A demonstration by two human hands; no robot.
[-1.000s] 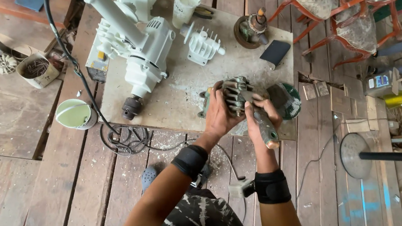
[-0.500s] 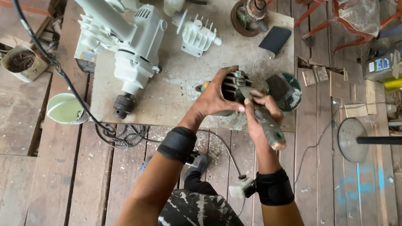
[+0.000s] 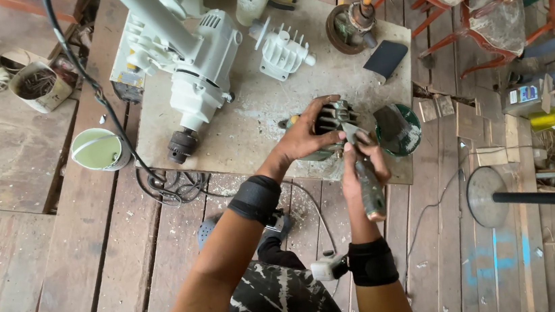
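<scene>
Shifted since the earlier frame: left hand [image 3: 309,136] is now spreading wider over the finned motor housing [image 3: 332,125], fingers clamped on its top.

Item 1: finned motor housing, dark, sitting near the front edge of the bench [image 3: 246,111], toward its right corner.

Item 2: right hand [image 3: 360,165] is closing around a screwdriver [image 3: 367,181], tip touching the housing's right side.

Item 3: green bowl [image 3: 398,131], lying just beside the housing at the right edge.

Item 4: white electric motor [image 3: 198,75], resting at the left half.

Item 5: white finned cover [image 3: 281,50], sitting near the back edge.

Item 6: black sanding block [image 3: 385,59], lying toward the back right corner.
</scene>
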